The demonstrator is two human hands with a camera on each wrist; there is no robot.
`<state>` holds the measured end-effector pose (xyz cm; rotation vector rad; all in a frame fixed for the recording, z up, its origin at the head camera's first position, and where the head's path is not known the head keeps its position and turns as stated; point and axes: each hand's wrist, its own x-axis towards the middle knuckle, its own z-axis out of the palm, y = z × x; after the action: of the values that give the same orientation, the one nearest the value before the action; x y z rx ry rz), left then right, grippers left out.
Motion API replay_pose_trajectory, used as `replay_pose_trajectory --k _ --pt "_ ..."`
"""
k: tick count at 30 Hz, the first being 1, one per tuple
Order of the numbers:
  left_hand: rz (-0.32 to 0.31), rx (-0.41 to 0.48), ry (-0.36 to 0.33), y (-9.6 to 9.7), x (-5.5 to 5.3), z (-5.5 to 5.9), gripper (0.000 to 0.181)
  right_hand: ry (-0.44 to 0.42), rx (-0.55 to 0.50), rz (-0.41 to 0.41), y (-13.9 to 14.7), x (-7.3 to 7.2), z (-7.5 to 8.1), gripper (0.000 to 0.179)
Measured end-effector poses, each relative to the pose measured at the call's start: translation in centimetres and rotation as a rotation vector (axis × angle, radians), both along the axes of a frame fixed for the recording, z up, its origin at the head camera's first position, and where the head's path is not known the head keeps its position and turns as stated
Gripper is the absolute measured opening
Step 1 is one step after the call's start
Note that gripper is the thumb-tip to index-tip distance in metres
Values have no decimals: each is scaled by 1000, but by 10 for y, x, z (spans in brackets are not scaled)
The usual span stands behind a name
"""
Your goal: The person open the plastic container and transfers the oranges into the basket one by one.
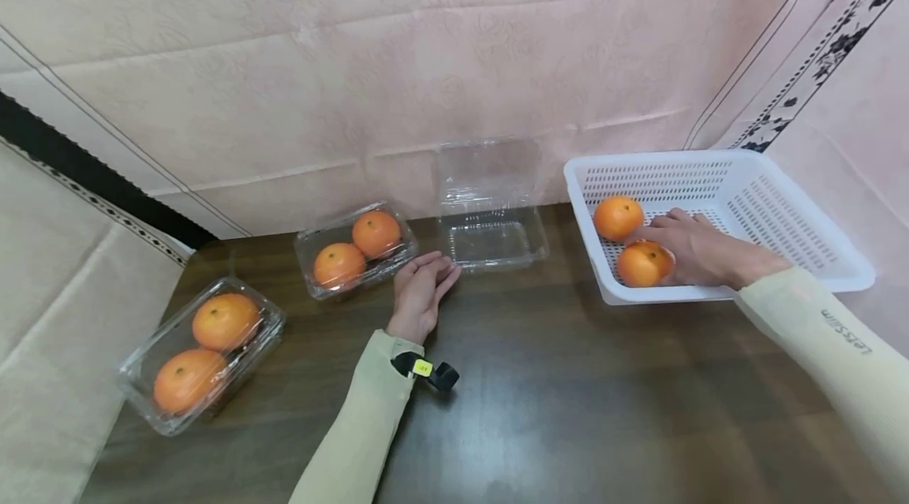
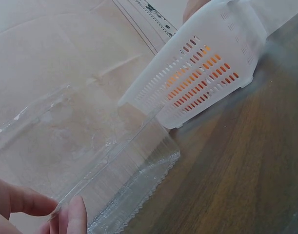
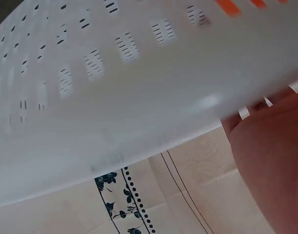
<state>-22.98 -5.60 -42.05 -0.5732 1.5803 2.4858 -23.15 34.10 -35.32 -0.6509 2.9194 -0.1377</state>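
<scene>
Near the middle of the table stands an empty clear plastic clamshell box (image 1: 490,240), its lid raised against the cloth behind. My left hand (image 1: 420,295) pinches its near left corner; in the left wrist view the thumb and fingers (image 2: 76,214) meet at the clear rim. On the right, my right hand (image 1: 692,252) reaches over the near wall of a white basket (image 1: 817,252) and grips the nearer orange (image 1: 645,263). Another orange (image 1: 618,218) lies just behind it. In the right wrist view the basket wall hides the fingertips of the right hand (image 3: 270,141).
Left of the empty box is a closed clear box (image 1: 312,240) with two oranges in it. A second such box (image 1: 142,366), also with two oranges, sits at the table's left edge. Pale patterned cloth (image 1: 355,78) hangs behind the dark wooden table (image 1: 540,378).
</scene>
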Motion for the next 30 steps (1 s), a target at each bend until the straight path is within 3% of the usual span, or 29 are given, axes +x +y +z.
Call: replay_pose_trajectory --k 4,8,14,20,26,30 --pt "9 -6 -1 -3 0 2 42 14 -15 -6 -2 1 4 69" --pt "14 -10 5 -3 0 4 42 -9 -52 -88 -6 8 18 71" --pt "7 6 -12 1 1 4 43 55 -128 -124 -11 37 32 62" --pt "8 11 -27 4 1 1 43 235 -174 -47 -8 70 15 40" --pt "-3 15 2 3 1 4 43 268 -153 -74 11 88 3 25" --pt "4 12 -4 1 2 5 43 354 -154 -39 18 97 -4 23"
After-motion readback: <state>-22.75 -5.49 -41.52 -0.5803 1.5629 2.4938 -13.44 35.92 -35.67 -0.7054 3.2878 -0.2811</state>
